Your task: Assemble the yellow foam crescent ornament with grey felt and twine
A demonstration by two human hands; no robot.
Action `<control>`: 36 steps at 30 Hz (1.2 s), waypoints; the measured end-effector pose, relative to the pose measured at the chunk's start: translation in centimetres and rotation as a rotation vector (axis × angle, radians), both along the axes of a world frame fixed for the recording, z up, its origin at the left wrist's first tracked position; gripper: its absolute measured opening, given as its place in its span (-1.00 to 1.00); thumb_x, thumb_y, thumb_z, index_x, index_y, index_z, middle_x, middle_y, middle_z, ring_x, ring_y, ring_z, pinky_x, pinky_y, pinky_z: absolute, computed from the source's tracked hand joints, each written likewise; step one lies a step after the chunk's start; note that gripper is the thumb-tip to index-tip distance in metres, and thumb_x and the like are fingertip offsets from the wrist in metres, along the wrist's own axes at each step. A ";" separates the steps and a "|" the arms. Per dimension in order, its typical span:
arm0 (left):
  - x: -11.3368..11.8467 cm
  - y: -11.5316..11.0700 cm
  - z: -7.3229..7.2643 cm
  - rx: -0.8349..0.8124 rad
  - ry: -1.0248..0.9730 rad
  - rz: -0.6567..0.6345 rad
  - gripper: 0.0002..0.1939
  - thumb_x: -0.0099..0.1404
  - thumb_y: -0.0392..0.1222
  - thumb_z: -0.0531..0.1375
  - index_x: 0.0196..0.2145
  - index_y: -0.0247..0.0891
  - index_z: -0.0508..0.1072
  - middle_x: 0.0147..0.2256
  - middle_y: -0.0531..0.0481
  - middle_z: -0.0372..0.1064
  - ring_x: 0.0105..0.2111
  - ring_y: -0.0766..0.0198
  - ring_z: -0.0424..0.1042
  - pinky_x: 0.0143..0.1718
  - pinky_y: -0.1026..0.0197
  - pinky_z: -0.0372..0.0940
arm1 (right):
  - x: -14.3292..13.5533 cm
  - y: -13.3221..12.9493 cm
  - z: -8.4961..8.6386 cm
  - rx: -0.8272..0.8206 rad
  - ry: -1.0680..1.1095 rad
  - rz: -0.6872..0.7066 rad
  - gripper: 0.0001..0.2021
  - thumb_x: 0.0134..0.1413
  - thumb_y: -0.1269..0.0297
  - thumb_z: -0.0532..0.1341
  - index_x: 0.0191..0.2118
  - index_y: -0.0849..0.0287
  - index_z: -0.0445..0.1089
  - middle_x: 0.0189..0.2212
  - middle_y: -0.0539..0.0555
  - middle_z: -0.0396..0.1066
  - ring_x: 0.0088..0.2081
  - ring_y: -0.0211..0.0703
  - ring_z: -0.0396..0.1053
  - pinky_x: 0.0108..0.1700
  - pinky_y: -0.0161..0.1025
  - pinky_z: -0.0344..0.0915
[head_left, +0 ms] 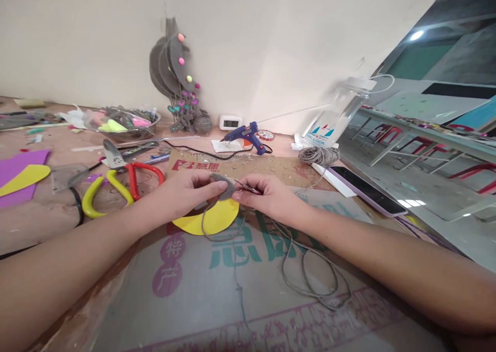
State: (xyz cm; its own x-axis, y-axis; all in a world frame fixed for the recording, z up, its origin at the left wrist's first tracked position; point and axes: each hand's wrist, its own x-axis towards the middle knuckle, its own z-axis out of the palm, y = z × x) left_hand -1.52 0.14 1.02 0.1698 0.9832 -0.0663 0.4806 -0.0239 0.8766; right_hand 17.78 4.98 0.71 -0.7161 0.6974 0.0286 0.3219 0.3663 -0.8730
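Observation:
My left hand (197, 189) is closed on the grey, cord-covered end (229, 186) of a yellow crescent cut-out (213, 218). The bare yellow part curves below my fingers, over the printed cardboard. My right hand (265, 194) faces it with the fingers pinched on a thin, pointed metal tool (246, 186), whose exact kind I cannot make out. Its thumb tip is close to the grey end. Grey cord (203, 220) hangs in a loop across the yellow face. More loose cord (304, 269) lies in loops under my right forearm.
A blue glue gun (248, 135) stands behind my hands. Red-handled and yellow-handled cutters (134, 179) lie to the left, near a bowl (151, 124) of scraps. On the right are a cord skein (320, 155), a clear bottle (337, 111) and a phone (368, 189).

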 end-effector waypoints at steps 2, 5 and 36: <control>0.0 0.0 0.1 0.012 0.025 -0.004 -0.65 0.15 0.08 0.09 -0.48 -0.29 0.39 -0.61 0.10 0.18 -0.64 0.44 0.10 -0.66 0.39 -0.04 | 0.0 -0.1 0.1 0.022 -0.031 0.004 -0.73 0.02 0.10 0.17 -0.35 0.25 0.36 -0.55 -0.07 0.16 -0.50 -0.36 0.10 -0.47 -0.39 0.06; -0.1 0.1 0.0 0.031 0.058 -0.003 -0.65 0.14 0.08 0.09 -0.54 -0.28 0.37 -0.62 0.10 0.19 -0.64 0.44 0.10 -0.66 0.38 -0.05 | 0.1 -0.2 0.2 0.029 -0.048 0.007 -0.72 0.05 0.09 0.14 -0.36 0.25 0.35 -0.56 -0.07 0.14 -0.50 -0.36 0.09 -0.49 -0.39 0.05; -0.6 0.3 -0.6 -0.094 -0.008 -0.064 -0.67 0.10 0.09 0.15 -0.34 -0.21 0.49 -0.59 0.12 0.25 -0.65 0.43 0.11 -0.66 0.37 -0.06 | 0.3 -0.1 0.2 0.091 0.008 0.022 -0.73 0.12 0.10 0.07 -0.33 0.23 0.32 -0.52 -0.04 0.19 -0.48 -0.34 0.14 -0.44 -0.38 0.14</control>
State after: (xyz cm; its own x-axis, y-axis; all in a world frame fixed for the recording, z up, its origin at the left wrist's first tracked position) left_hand -2.13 0.40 0.41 0.2334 0.9597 -0.1566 0.4738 0.0283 0.8802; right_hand 18.13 4.85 0.87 -0.7307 0.6757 0.0971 0.3058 0.4512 -0.8384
